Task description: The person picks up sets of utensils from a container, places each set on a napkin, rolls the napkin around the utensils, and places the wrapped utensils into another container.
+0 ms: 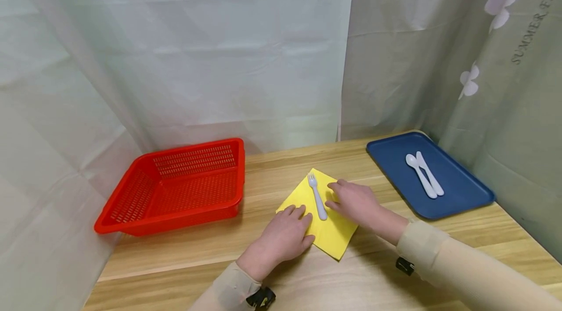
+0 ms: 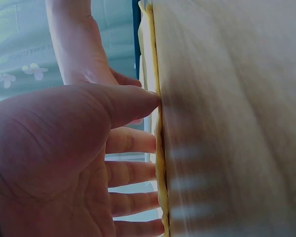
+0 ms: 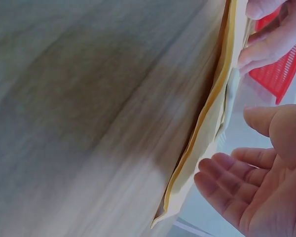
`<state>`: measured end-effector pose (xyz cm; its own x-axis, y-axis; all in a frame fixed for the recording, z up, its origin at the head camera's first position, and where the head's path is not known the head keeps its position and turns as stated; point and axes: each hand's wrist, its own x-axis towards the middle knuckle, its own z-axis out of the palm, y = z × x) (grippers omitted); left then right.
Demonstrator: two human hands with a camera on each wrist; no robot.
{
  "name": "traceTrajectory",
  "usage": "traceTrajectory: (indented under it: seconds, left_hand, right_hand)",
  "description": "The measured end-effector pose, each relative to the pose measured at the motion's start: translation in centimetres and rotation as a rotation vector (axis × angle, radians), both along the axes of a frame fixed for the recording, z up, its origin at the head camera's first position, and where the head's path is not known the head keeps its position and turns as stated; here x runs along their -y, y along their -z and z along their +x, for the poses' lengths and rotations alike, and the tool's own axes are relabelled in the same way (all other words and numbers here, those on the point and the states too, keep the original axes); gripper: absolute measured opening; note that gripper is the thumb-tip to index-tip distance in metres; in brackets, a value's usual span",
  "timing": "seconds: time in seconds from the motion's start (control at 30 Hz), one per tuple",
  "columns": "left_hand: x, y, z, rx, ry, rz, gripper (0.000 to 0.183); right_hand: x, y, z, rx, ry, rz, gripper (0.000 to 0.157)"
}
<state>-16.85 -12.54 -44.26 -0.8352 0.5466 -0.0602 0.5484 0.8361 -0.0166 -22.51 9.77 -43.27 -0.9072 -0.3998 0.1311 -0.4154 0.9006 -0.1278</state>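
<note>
A yellow folded napkin (image 1: 335, 235) lies on the wooden table, turned cornerwise, and a white plastic fork (image 1: 319, 200) lies on top with its tines pointing away. On the napkin's left side rests my left hand (image 1: 283, 236), fingers spread and fingertips on the paper. In the left wrist view the thumb and fingertips meet the napkin's edge (image 2: 160, 153). My right hand (image 1: 357, 204) hovers over the right side with relaxed fingers, its fingertips near the fork handle. The right wrist view shows the right palm (image 3: 271, 197) with nothing in it.
A red plastic basket (image 1: 237, 208) stands at the left. On the right is a blue tray (image 1: 397, 179) bearing a white spoon (image 1: 421, 177) and a white knife (image 1: 430, 174) side by side. Pale curtains (image 1: 219, 57) enclose the table's back and sides.
</note>
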Motion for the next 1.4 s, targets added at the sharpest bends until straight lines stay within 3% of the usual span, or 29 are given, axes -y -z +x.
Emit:
traceTrajectory:
  seconds: [0.8,1.4]
  left_hand:
    - [0.0,0.1,0.1,0.008,-0.008,0.005,0.057]
    - [-0.1,-0.2,0.2,0.004,-0.011,0.012,0.056]
  right_hand:
    - [-2.1,0.3,0.8,-0.079,-0.063,0.045,0.079]
    - [-4.1,0.3,0.5,-0.153,-0.034,0.059,0.083]
